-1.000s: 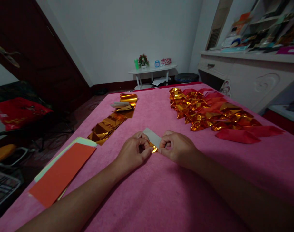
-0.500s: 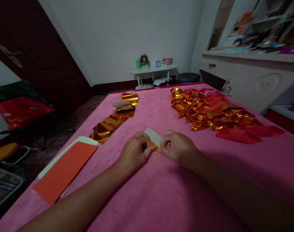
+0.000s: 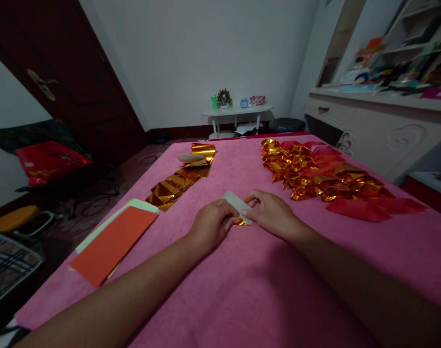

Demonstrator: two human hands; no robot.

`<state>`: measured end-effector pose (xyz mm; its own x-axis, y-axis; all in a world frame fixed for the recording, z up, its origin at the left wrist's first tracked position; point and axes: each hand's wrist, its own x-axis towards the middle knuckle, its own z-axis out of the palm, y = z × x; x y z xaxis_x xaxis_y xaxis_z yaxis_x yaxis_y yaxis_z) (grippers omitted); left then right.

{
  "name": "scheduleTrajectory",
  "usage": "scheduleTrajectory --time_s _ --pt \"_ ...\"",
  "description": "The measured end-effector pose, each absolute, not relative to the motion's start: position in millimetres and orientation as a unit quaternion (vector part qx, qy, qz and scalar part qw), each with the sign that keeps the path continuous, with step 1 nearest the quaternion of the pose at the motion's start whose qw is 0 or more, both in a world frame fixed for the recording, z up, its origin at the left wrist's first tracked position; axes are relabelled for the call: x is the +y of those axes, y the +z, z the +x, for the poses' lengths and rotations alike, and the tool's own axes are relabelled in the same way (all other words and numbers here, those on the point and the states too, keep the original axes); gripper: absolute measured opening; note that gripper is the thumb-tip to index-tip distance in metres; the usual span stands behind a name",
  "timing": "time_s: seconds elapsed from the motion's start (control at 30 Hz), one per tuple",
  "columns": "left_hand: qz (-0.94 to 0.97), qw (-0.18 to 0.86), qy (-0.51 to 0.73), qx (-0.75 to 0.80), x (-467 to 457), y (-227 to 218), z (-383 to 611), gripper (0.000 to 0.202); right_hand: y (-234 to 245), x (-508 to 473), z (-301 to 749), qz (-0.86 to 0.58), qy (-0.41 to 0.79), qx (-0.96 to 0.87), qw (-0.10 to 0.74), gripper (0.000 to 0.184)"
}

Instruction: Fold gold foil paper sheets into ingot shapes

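A small sheet of gold foil paper (image 3: pixel 235 201) lies on the pink cloth (image 3: pixel 220 285) with its pale back up and a gold strip folded over at the near edge. My left hand (image 3: pixel 213 221) is closed on the folded near-left part, fingers pinched together. From the other side my right hand (image 3: pixel 270 211) grips the right edge, its thumb on the pale face and its fingers curled. The fingertips cover parts of the sheet's edges.
Loose gold foil sheets (image 3: pixel 177 186) lie at the far left, beside an orange paper stack (image 3: pixel 115 244). At the right are folded gold foil pieces (image 3: pixel 300 169) and red folded pieces (image 3: pixel 358 208). A white side table (image 3: pixel 238 110) stands against the wall.
My right hand has shifted from the near folded corner up onto the sheet's right edge. My left hand stays on the fold. The whole view has swung slightly left.
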<state>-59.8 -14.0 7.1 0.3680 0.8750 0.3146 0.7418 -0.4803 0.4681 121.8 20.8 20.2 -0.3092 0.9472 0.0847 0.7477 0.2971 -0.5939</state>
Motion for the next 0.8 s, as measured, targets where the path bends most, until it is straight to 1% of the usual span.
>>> scheduleTrajectory --time_s 0.17,0.3,0.37,0.47,0.53,0.6,0.67,0.73,0.8 --pt "0.861 0.062 0.221 0.454 -20.0 13.8 -62.7 0.019 24.1 33.5 112.0 -0.591 0.171 -0.772 0.160 0.013" --pt "0.886 -0.031 0.171 0.431 -25.5 24.5 -62.8 0.018 28.4 37.6 112.3 -0.604 0.187 -0.769 0.093 0.014" --pt "0.892 -0.070 0.155 0.419 -27.0 26.7 -62.0 0.018 31.5 33.8 116.7 -0.603 0.195 -0.770 0.075 0.013" --pt "0.906 -0.079 0.141 0.391 -29.1 25.3 -61.1 0.019 40.7 18.6 125.5 -0.595 0.184 -0.781 0.052 0.012" --pt "0.914 -0.068 0.142 0.374 -31.6 23.5 -61.2 0.021 49.3 4.0 130.5 -0.601 0.145 -0.785 0.031 0.017" --pt "0.916 -0.060 0.146 0.370 -34.6 22.5 -62.3 0.022 56.6 -11.3 132.9 -0.617 0.061 -0.784 0.036 0.020" --pt "0.915 -0.048 0.155 0.368 -37.0 21.8 -64.5 0.023 59.0 -24.8 132.5 -0.600 -0.006 -0.795 0.089 0.018" --pt "0.915 -0.027 0.165 0.367 -37.9 20.6 -67.8 0.025 54.7 -34.9 129.6 -0.549 -0.028 -0.824 0.137 0.012" --pt "0.915 -0.004 0.174 0.363 -37.2 18.5 -71.5 0.026 44.9 -40.8 125.6 -0.489 -0.015 -0.858 0.156 0.015"
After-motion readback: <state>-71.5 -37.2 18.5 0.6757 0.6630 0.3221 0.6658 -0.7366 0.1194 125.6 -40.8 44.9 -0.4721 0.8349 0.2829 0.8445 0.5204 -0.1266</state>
